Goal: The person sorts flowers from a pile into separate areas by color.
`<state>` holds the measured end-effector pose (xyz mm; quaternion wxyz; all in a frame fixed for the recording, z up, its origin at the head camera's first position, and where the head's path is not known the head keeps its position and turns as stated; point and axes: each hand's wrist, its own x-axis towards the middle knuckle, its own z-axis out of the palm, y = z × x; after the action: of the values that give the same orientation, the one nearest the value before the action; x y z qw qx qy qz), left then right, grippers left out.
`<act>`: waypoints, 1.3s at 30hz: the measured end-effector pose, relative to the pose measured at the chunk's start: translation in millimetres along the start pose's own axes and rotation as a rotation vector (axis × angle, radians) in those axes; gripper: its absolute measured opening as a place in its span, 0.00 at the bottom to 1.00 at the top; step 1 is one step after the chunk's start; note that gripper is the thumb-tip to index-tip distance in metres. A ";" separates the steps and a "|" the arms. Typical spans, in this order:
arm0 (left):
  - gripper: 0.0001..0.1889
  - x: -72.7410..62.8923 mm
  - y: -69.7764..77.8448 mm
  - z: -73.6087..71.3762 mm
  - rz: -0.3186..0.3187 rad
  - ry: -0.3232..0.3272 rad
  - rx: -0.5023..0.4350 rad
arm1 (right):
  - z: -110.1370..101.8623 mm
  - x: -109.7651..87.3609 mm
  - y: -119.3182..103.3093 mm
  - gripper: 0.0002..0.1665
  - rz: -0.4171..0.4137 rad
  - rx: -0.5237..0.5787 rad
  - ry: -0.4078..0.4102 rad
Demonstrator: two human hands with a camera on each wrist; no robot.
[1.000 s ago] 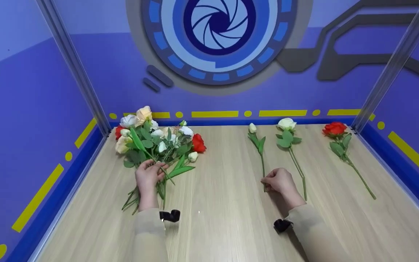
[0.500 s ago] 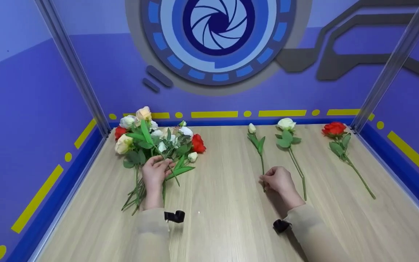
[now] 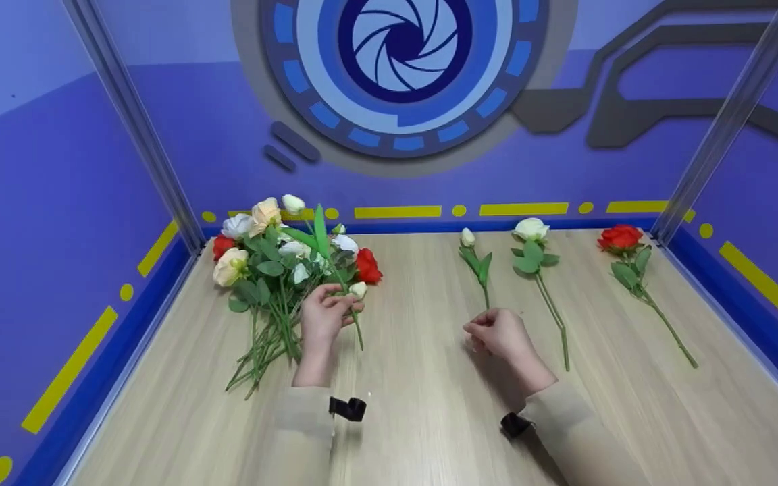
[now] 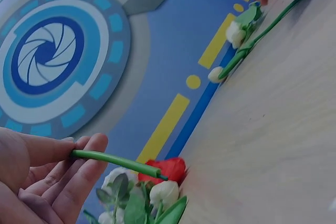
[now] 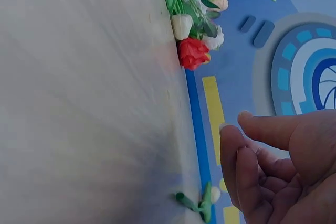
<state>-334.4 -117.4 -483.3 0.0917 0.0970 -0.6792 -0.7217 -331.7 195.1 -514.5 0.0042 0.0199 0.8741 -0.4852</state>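
Observation:
My left hand pinches the green stem of a white tulip between thumb and fingers, its bud pointing to the back wall over the bunch. In the left wrist view the stem's cut end juts past the fingertips. My right hand is over the lower stem of another white tulip lying on the table, hiding part of that stem. In the right wrist view the thumb and forefinger stand slightly apart with nothing between them; the other fingers are loosely bent.
A bunch of flowers in red, white and peach lies at the back left, stems toward the front. Right of the tulip lie a white rose and a red rose. Blue-purple walls enclose the wooden table.
The left hand has moved right with its tulip, which now points more upright. The right hand has let go of the other tulip's stem and shifted slightly left.

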 end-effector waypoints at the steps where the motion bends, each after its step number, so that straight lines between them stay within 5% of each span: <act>1: 0.15 -1.1 -0.4 3.6 0.004 -0.012 0.002 | 2.1 -1.1 -1.9 0.07 0.000 0.016 -0.004; 9: 0.13 -12.2 -6.0 29.7 0.023 -0.150 -0.055 | 19.1 -14.8 -17.3 0.05 -0.077 0.146 -0.094; 18: 0.12 -30.0 -11.8 58.2 0.007 -0.337 -0.036 | 41.7 -31.3 -29.7 0.16 -0.211 0.219 -0.272; 30: 0.12 -45.4 -18.7 79.0 0.053 -0.371 -0.023 | 56.0 -40.4 -32.5 0.09 -0.189 0.290 -0.208; 39: 0.13 -39.9 -15.7 71.4 0.108 -0.358 0.099 | 50.4 -37.8 -32.7 0.09 -0.206 0.298 -0.185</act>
<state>-314.8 -37.1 -494.2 0.0031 -0.0650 -0.7234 -0.6874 -295.8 133.9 -512.4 0.0319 -0.1137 0.7861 -0.6067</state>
